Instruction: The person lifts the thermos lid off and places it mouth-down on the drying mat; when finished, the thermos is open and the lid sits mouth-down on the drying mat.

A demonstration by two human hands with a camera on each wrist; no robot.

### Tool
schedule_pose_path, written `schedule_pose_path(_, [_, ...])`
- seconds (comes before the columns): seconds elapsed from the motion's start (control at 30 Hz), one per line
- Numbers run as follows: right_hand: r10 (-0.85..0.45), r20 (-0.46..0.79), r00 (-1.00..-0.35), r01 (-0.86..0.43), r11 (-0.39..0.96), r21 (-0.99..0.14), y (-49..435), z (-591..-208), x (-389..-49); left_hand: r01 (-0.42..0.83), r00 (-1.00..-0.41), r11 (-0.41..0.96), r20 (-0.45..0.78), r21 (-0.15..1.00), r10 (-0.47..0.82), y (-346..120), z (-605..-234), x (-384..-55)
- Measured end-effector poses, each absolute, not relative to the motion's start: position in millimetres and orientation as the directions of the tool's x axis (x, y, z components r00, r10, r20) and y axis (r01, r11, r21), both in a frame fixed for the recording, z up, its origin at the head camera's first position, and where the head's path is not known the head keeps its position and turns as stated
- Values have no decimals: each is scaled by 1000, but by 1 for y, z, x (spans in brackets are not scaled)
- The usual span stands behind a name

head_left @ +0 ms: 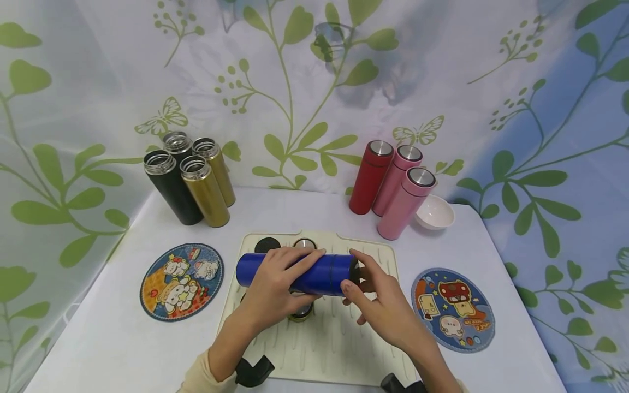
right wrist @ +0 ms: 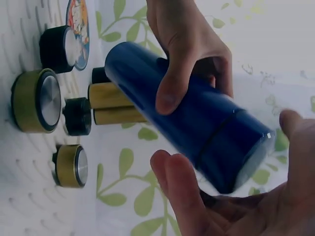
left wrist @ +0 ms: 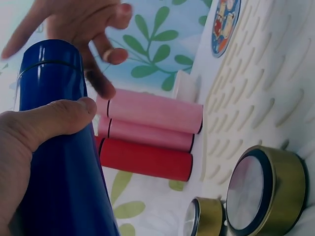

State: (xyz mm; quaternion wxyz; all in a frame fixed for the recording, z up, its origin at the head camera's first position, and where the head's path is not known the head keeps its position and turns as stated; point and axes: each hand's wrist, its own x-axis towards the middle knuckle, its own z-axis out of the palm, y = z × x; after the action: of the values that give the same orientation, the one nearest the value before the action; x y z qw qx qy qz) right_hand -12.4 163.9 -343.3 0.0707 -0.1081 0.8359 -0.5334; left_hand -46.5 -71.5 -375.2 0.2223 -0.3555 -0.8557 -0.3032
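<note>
A blue thermos bottle (head_left: 321, 275) lies nearly level above the cream mat, its capped end toward the right. My left hand (head_left: 277, 284) grips the bottle round its body, with the thumb along the near side. Around the cap end, my right hand (head_left: 380, 297) is spread, its fingers loosely bent. Both wrist views show a gap between that hand and the cap (right wrist: 236, 152). Below stand loose lids on the mat: a black lid (right wrist: 54, 49), a second black lid (right wrist: 78, 116), a gold lid (right wrist: 34, 101) and another gold lid (right wrist: 70, 165).
The cream ridged mat (head_left: 344, 349) lies between two round cartoon mats, left (head_left: 182, 281) and right (head_left: 452, 310). Lidless black bottles (head_left: 177, 191) and gold bottles (head_left: 208, 196) stand back left. Back right are a red bottle (head_left: 370, 180), pink bottles (head_left: 400, 210) and a white bowl (head_left: 434, 214).
</note>
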Motion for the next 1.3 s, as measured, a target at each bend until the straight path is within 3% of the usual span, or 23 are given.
schedule_pose_path(0.23, [-190, -89, -978, -8, 460, -888, 156, -337, -19, 753, -630, 579, 597, 313, 497, -67, -379, -45])
schedule_pose_path(0.37, [-218, -94, -971, -19, 467, -884, 158, -337, -18, 761, -618, 577, 599, 295, 509, -69, -378, -45])
schedule_pose_path(0.8, [-352, 86, -932, -234, 402, -885, 165, -347, -14, 798, -557, 573, 589, 186, 585, -76, -357, -46])
schedule_pose_path(1.07, [-344, 199, -918, -322, 354, -878, 165, -350, -9, 814, -554, 554, 522, 176, 648, -78, -338, -48])
schedule_pose_path(1.3, [-376, 326, -867, -459, 349, -817, 166, -354, -8, 821, -557, 542, 463, 179, 690, -80, -335, -50])
